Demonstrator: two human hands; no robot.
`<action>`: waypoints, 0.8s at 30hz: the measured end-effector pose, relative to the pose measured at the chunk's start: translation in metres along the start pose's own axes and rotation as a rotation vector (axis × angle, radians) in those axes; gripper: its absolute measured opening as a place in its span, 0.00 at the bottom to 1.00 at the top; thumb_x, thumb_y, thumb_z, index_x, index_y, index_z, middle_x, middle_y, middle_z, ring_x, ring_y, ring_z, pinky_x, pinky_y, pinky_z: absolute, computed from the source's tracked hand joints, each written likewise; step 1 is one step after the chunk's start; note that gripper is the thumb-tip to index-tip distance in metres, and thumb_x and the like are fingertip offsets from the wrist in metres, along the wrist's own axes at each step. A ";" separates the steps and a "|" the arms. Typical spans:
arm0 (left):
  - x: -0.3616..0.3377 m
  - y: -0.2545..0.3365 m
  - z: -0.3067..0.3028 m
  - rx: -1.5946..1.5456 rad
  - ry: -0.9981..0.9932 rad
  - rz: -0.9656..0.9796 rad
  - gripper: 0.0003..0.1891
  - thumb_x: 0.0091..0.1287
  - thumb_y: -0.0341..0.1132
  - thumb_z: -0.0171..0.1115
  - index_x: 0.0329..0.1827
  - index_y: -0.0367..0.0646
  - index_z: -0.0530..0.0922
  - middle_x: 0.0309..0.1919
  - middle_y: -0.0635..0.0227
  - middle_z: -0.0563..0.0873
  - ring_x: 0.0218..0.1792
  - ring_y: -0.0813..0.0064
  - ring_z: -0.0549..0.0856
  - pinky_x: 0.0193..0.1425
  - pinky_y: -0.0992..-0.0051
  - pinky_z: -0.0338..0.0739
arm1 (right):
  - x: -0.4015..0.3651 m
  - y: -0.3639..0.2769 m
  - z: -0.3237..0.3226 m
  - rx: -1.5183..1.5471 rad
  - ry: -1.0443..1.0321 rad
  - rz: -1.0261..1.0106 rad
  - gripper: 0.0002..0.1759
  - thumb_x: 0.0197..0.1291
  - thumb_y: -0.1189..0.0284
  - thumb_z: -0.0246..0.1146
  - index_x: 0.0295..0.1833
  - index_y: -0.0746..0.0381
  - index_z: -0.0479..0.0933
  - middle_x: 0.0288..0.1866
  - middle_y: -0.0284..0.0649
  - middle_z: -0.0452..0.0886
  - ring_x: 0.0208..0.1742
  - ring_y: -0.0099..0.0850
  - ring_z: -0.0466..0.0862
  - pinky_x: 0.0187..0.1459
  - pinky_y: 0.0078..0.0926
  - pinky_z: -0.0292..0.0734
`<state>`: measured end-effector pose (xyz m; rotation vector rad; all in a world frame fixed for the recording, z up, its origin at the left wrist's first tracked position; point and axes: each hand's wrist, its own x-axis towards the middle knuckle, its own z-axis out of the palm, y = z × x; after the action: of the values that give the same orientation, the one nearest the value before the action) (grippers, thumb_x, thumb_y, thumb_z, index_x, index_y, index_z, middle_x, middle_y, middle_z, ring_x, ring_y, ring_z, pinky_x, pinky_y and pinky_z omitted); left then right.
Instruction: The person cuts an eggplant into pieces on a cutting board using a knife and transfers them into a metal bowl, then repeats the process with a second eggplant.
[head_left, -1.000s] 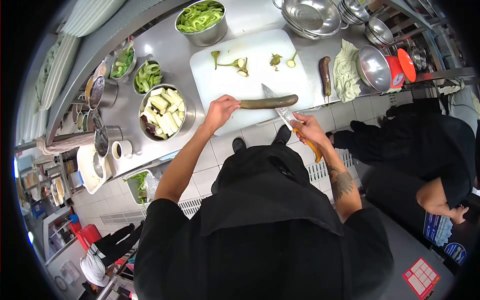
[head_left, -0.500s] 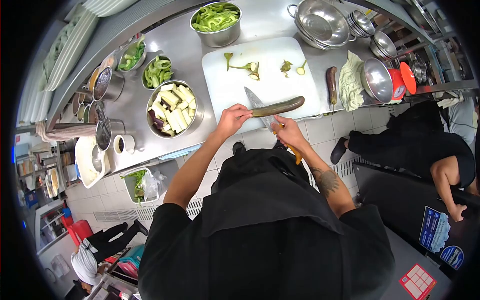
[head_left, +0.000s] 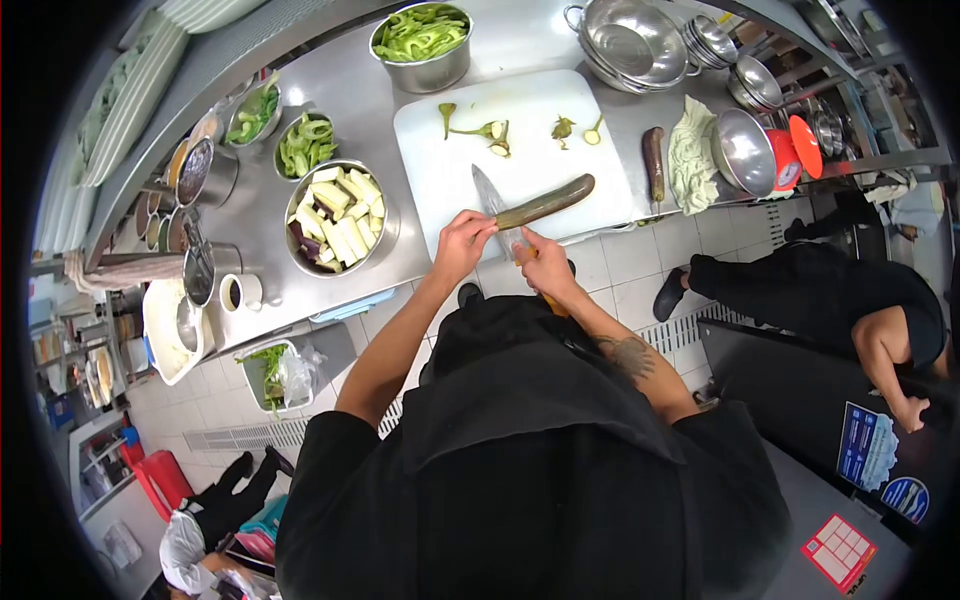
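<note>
My left hand [head_left: 464, 246] pinches one end of a long dark eggplant [head_left: 550, 204], which slants up to the right over the white cutting board [head_left: 420, 150]. My right hand [head_left: 545, 264] is closed around the orange handle of a kitchen knife. The knife's blade [head_left: 487, 190] points up and to the left, passing under the held end of the eggplant in this view. Cut green eggplant stem ends [head_left: 497, 131] lie farther back on the board. To the left, a metal pot [head_left: 388, 240] holds pale eggplant chunks [head_left: 345, 228].
Another eggplant [head_left: 654, 165] lies right of the board beside a crumpled cloth [head_left: 692, 160], a steel bowl [head_left: 745, 155] and a red scale [head_left: 783, 160]. A pot of sliced green peppers [head_left: 425, 70] stands behind. A white cup [head_left: 241, 292] is at left. Another person [head_left: 810, 285] is at right.
My right hand with the knife has moved left, closer to my left hand. The eggplant is tilted a little more steeply. The camera view has shifted slightly.
</note>
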<state>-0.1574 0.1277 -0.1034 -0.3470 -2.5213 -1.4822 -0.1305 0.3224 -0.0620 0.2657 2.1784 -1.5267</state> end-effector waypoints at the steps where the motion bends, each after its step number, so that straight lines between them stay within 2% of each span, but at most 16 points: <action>1: 0.000 0.003 0.003 -0.002 -0.006 0.011 0.08 0.64 0.29 0.73 0.46 0.41 0.90 0.39 0.63 0.89 0.36 0.67 0.88 0.40 0.70 0.82 | 0.001 -0.001 -0.002 0.019 -0.020 0.020 0.30 0.73 0.62 0.62 0.76 0.63 0.70 0.16 0.34 0.74 0.14 0.23 0.73 0.18 0.28 0.71; 4: 0.000 0.008 0.008 0.018 0.019 0.064 0.08 0.65 0.28 0.73 0.46 0.40 0.90 0.39 0.62 0.89 0.35 0.66 0.88 0.39 0.71 0.82 | -0.002 0.006 -0.027 0.082 -0.082 0.098 0.30 0.73 0.61 0.63 0.76 0.60 0.71 0.17 0.32 0.73 0.14 0.22 0.71 0.18 0.26 0.70; 7: 0.001 0.013 0.015 -0.002 0.064 0.040 0.08 0.65 0.29 0.73 0.45 0.40 0.90 0.39 0.62 0.88 0.35 0.66 0.88 0.39 0.71 0.82 | -0.022 0.023 -0.067 0.046 -0.150 0.042 0.27 0.74 0.63 0.63 0.75 0.57 0.73 0.20 0.31 0.74 0.15 0.19 0.70 0.18 0.23 0.67; 8: 0.002 0.013 0.011 0.008 0.026 0.024 0.08 0.64 0.29 0.73 0.45 0.40 0.90 0.38 0.62 0.88 0.35 0.66 0.88 0.39 0.71 0.82 | -0.032 0.028 -0.079 0.031 -0.187 0.014 0.26 0.74 0.64 0.62 0.74 0.56 0.74 0.21 0.31 0.74 0.16 0.18 0.70 0.18 0.21 0.66; 10: 0.011 0.016 0.003 0.017 -0.013 0.029 0.08 0.64 0.29 0.74 0.45 0.40 0.90 0.38 0.62 0.88 0.34 0.67 0.87 0.39 0.71 0.82 | -0.060 0.036 -0.107 0.045 -0.188 0.110 0.24 0.75 0.66 0.62 0.73 0.58 0.75 0.21 0.28 0.72 0.17 0.15 0.69 0.19 0.18 0.65; 12: 0.019 0.022 -0.004 0.016 -0.166 -0.075 0.07 0.65 0.30 0.73 0.43 0.38 0.89 0.40 0.61 0.87 0.35 0.63 0.87 0.42 0.68 0.83 | -0.086 0.055 -0.135 0.063 -0.198 0.148 0.24 0.75 0.67 0.62 0.73 0.58 0.75 0.22 0.28 0.73 0.17 0.15 0.69 0.19 0.17 0.65; 13: 0.026 0.016 -0.002 0.081 -0.205 -0.053 0.11 0.64 0.35 0.74 0.46 0.39 0.89 0.43 0.60 0.86 0.38 0.63 0.87 0.44 0.66 0.83 | -0.101 0.066 -0.145 0.106 -0.156 0.179 0.23 0.74 0.67 0.63 0.72 0.57 0.76 0.22 0.28 0.73 0.17 0.15 0.68 0.18 0.18 0.64; 14: 0.040 0.026 0.001 0.079 -0.210 -0.039 0.11 0.64 0.35 0.74 0.46 0.39 0.89 0.43 0.60 0.86 0.38 0.63 0.87 0.44 0.66 0.83 | -0.112 0.074 -0.153 0.150 -0.116 0.209 0.23 0.73 0.68 0.64 0.72 0.57 0.77 0.22 0.28 0.73 0.16 0.16 0.67 0.18 0.19 0.64; 16: 0.071 0.048 0.014 0.055 -0.124 -0.004 0.16 0.64 0.38 0.74 0.51 0.42 0.88 0.47 0.59 0.85 0.42 0.60 0.87 0.46 0.65 0.83 | -0.133 0.089 -0.167 0.197 -0.046 0.224 0.24 0.73 0.68 0.64 0.72 0.59 0.76 0.22 0.29 0.73 0.16 0.16 0.68 0.18 0.19 0.64; 17: 0.088 0.057 0.024 0.009 -0.195 -0.011 0.21 0.64 0.44 0.74 0.56 0.43 0.85 0.51 0.57 0.84 0.49 0.58 0.86 0.51 0.64 0.83 | -0.139 0.094 -0.168 0.239 0.014 0.244 0.26 0.73 0.68 0.65 0.73 0.61 0.74 0.22 0.29 0.74 0.16 0.16 0.68 0.18 0.19 0.64; 18: 0.100 0.057 0.037 0.010 -0.207 -0.008 0.21 0.64 0.44 0.74 0.56 0.43 0.85 0.51 0.57 0.84 0.49 0.58 0.86 0.51 0.64 0.83 | -0.141 0.098 -0.166 0.249 0.020 0.248 0.26 0.73 0.68 0.65 0.73 0.61 0.74 0.22 0.29 0.74 0.16 0.16 0.68 0.18 0.19 0.64; 20: 0.113 0.057 0.066 0.121 -0.591 0.061 0.23 0.65 0.44 0.71 0.57 0.40 0.83 0.52 0.56 0.83 0.54 0.56 0.84 0.56 0.62 0.81 | -0.142 0.110 -0.160 0.327 0.233 0.229 0.29 0.73 0.68 0.64 0.75 0.64 0.71 0.22 0.30 0.74 0.15 0.17 0.69 0.18 0.20 0.64; 22: 0.103 0.067 0.088 0.288 -0.671 0.130 0.23 0.66 0.44 0.69 0.58 0.39 0.81 0.54 0.56 0.82 0.58 0.54 0.82 0.61 0.60 0.79 | -0.135 0.120 -0.158 0.355 0.268 0.201 0.31 0.73 0.68 0.64 0.77 0.65 0.67 0.23 0.31 0.75 0.15 0.18 0.69 0.18 0.20 0.64; 23: 0.097 0.076 0.090 0.342 -0.644 0.132 0.20 0.65 0.40 0.68 0.58 0.40 0.80 0.55 0.58 0.81 0.58 0.55 0.80 0.60 0.58 0.78 | -0.133 0.114 -0.153 0.365 0.314 0.192 0.31 0.73 0.67 0.64 0.77 0.65 0.67 0.23 0.31 0.75 0.15 0.18 0.69 0.18 0.21 0.64; 24: 0.091 0.078 0.087 0.349 -0.664 0.148 0.20 0.65 0.40 0.68 0.58 0.40 0.80 0.55 0.58 0.81 0.58 0.55 0.80 0.60 0.58 0.78 | -0.131 0.109 -0.148 0.379 0.360 0.187 0.31 0.73 0.67 0.63 0.77 0.65 0.68 0.23 0.32 0.75 0.15 0.18 0.69 0.18 0.21 0.64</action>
<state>-0.2248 0.2495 -0.0547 -1.0829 -3.0828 -0.9412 -0.0095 0.5125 -0.0498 0.9033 2.0235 -1.8867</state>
